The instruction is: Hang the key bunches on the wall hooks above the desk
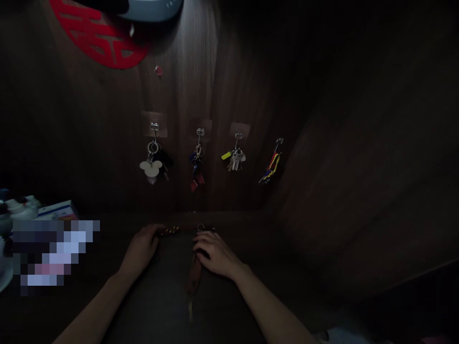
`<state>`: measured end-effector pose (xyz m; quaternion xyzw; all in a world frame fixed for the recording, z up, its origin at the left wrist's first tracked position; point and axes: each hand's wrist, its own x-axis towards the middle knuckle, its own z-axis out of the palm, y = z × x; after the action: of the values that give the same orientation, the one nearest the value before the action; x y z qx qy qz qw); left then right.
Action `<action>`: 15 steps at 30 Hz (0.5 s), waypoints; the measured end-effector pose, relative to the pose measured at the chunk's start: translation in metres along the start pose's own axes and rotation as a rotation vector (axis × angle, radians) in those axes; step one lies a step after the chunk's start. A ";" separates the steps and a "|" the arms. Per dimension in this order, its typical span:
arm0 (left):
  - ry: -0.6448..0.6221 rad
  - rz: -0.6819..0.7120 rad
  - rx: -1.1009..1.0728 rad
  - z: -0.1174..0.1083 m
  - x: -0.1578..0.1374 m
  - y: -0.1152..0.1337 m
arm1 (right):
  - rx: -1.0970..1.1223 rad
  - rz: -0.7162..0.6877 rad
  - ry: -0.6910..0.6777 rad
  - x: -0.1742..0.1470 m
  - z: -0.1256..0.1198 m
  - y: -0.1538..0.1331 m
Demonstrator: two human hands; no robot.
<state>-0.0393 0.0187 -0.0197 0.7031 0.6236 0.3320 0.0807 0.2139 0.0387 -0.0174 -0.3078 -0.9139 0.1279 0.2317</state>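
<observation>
In the head view a dark yellow-dotted strap [169,231] lies along the back of the dim wooden surface. My left hand [142,242] has its fingers closed around the strap's left end. A metal ring [201,227] shows just past the fingertips of my right hand [215,253]. Below those fingers hangs or lies a brown leather-looking key holder [194,276], its upper end between my bent fingers and thumb. A thin brass-coloured piece, perhaps a key [190,309], sticks out toward me, blurred. Whether strap, ring and holder are joined is hard to see.
Several hooks on the wooden back wall carry keys: a mouse-head keychain [151,168], red-and-blue keys [197,167], keys with a yellow tag [235,160] and a striped lanyard [271,168]. Bottles [21,209] and a box [57,209] stand left. A red paper cutout [114,55] hangs above.
</observation>
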 end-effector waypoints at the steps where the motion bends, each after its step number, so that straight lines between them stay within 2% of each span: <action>1: 0.022 0.003 -0.005 -0.001 -0.001 0.001 | -0.004 0.005 0.010 0.000 0.000 0.001; 5: 0.122 0.057 -0.053 -0.002 -0.004 0.010 | -0.008 0.044 0.084 0.000 -0.004 0.003; 7: 0.121 0.092 -0.095 0.000 -0.007 0.018 | 0.001 0.089 0.144 0.000 -0.005 0.001; 10: 0.019 0.134 -0.158 0.007 -0.013 0.034 | 0.076 0.168 0.241 0.000 -0.004 -0.004; 15: -0.234 0.210 -0.246 0.021 -0.021 0.059 | 0.314 0.285 0.322 0.002 0.000 -0.009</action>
<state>0.0213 -0.0066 -0.0119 0.7830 0.4879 0.3284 0.2027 0.2076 0.0330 -0.0136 -0.4102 -0.7816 0.2487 0.3987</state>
